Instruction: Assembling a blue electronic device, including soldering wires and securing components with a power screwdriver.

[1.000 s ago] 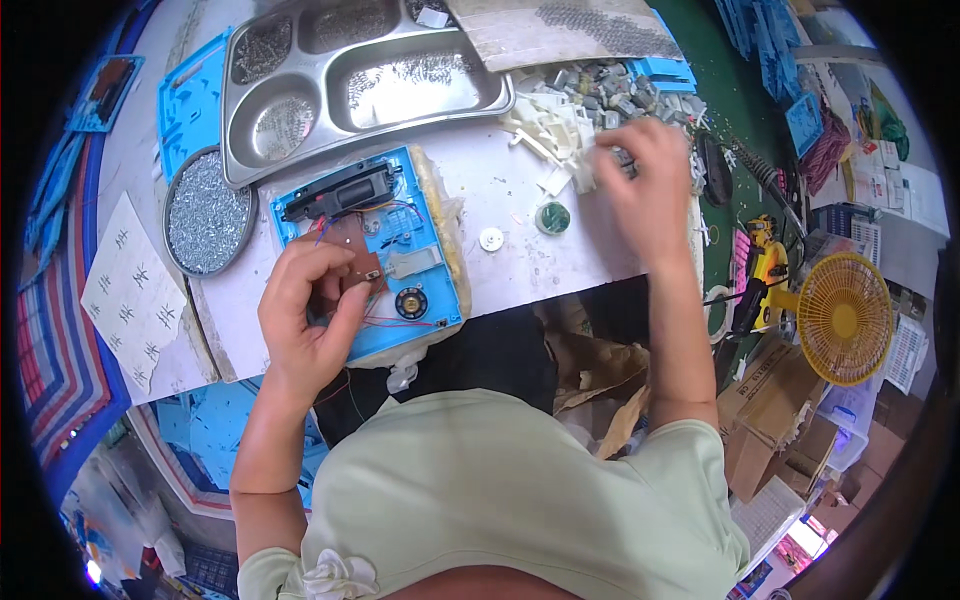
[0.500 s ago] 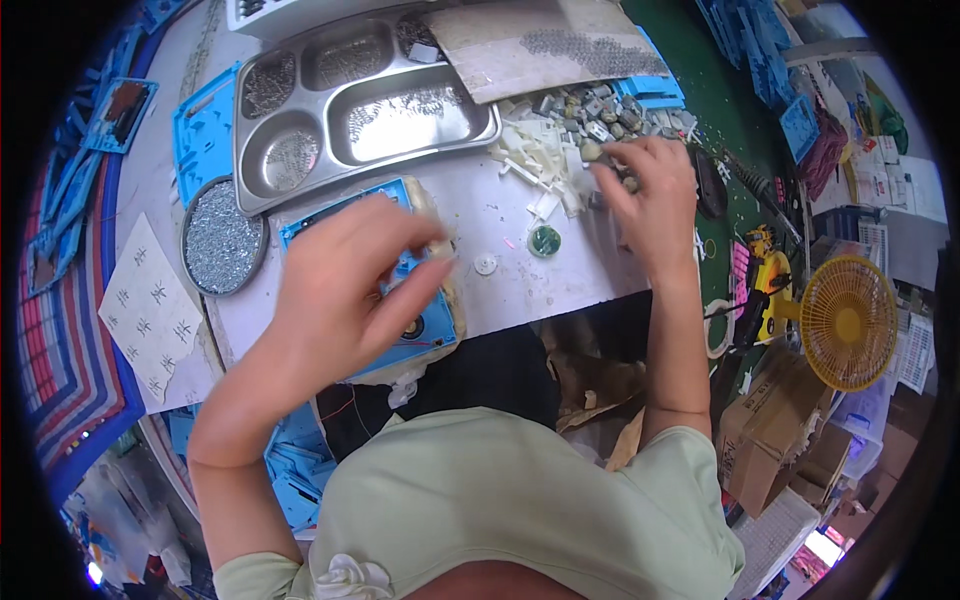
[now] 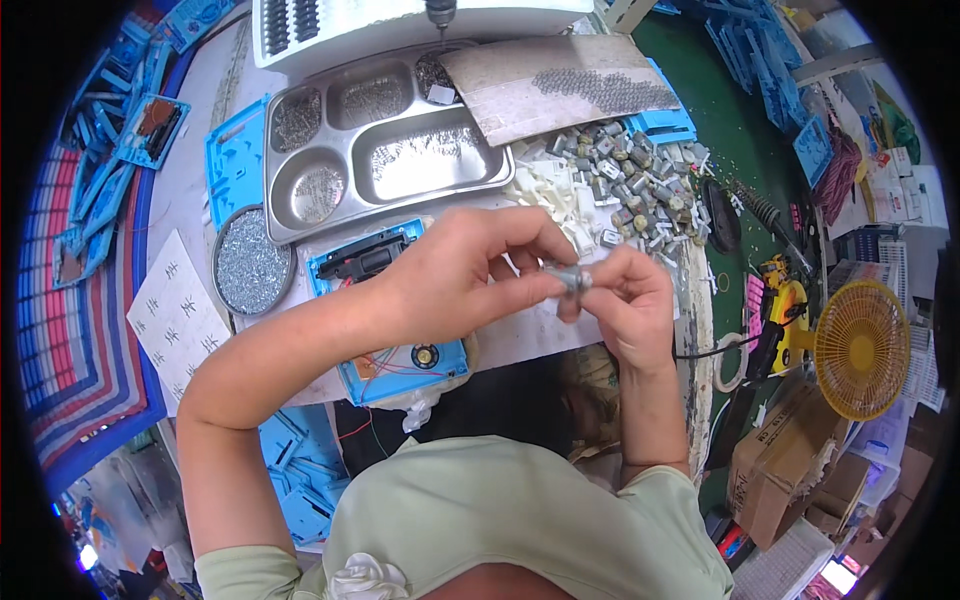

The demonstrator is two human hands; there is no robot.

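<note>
In front of my chest, my left hand point(image 3: 470, 270) and my right hand point(image 3: 636, 308) meet at a small grey motor point(image 3: 571, 278). Both are closed in a pinch on it; the fingers and some blur hide part of its shape. Below my left forearm lies a blue plastic housing point(image 3: 455, 362), partly covered by the arm. In it are a black part point(image 3: 362, 258), a small round speaker point(image 3: 425, 356) and thin red wires. Past my right hand spreads a heap of small grey motors point(image 3: 640, 185), with white plastic parts point(image 3: 545, 190) at its left.
A steel compartment tray point(image 3: 390, 205) holds small metal parts; a board point(image 3: 500, 95) overlaps its right side. Left of it stand a round dish of screws point(image 3: 252, 265) and a marked paper sheet point(image 3: 175, 310). A screwdriver tip point(image 3: 440, 12) hangs above. A yellow fan point(image 3: 862, 350) stands right.
My hands have come together with a small motor between them. My right hand has left the motor heap, and my left has moved right, off the blue housing. The view has shifted slightly.
</note>
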